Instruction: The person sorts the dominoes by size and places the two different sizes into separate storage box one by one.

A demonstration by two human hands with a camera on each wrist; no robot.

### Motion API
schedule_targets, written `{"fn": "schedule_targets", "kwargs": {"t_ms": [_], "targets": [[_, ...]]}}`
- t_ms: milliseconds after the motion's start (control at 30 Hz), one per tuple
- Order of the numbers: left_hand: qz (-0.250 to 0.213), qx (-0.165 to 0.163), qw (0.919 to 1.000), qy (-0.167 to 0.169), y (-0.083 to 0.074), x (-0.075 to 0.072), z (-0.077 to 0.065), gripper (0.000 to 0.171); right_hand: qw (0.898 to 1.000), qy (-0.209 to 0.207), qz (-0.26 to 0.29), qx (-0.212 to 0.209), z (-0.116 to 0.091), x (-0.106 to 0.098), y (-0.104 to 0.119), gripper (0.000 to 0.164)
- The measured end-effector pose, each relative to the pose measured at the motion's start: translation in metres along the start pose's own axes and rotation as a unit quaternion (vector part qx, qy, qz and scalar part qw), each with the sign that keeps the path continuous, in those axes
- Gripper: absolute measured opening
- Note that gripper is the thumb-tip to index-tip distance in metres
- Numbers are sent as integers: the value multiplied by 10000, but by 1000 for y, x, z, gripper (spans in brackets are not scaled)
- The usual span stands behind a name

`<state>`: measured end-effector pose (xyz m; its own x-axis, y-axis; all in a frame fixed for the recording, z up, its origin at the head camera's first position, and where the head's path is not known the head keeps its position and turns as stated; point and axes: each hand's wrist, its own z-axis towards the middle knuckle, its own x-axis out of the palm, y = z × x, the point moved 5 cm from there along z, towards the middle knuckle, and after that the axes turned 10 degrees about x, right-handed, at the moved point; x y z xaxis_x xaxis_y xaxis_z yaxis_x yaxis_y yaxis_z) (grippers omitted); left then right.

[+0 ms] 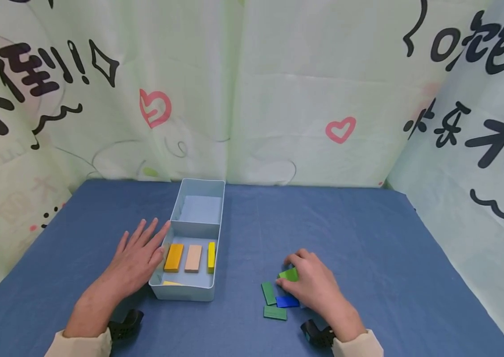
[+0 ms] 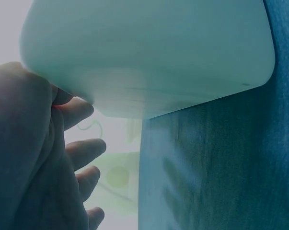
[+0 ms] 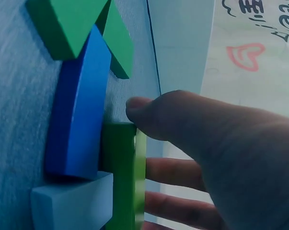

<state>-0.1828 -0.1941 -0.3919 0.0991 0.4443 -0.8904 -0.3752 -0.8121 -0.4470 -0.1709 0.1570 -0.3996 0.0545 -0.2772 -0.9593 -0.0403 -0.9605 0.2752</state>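
Note:
My left hand (image 1: 138,260) lies along the left side of a light blue two-compartment box (image 1: 182,293), fingers spread and fairly straight at its rim. In the near compartment are an orange block (image 1: 174,258), a pale pink block (image 1: 193,259) and a yellow block (image 1: 211,258); the front wall partly hides another yellow block (image 1: 171,283). Over on the right, my right hand (image 1: 316,282) pinches a light green block (image 1: 288,274) between thumb and fingers. Beside it lie a blue block (image 1: 287,301), two darker green blocks (image 1: 268,293) and a light blue block (image 3: 72,201).
A blue cloth (image 1: 345,233) covers the table. The box's far compartment (image 1: 200,208) shows a bare floor. Pale printed curtains (image 1: 287,99) stand around the back and sides. Each wrist wears a black camera mount (image 1: 317,333).

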Motion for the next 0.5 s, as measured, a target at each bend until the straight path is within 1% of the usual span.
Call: {"fn": "schedule_targets", "kwargs": {"t_ms": [267,367,500], "targets": [[-58,30,10000,4,1,1,0,56,10000,27,-6,1,1,3,1,17],[-61,28,10000,16,2,1,0,56,10000,18,-2,30,2,4,1,18],[-69,32,10000,11,1,1,0,56,9999,-151,60,30,3,4,2,19]]}}
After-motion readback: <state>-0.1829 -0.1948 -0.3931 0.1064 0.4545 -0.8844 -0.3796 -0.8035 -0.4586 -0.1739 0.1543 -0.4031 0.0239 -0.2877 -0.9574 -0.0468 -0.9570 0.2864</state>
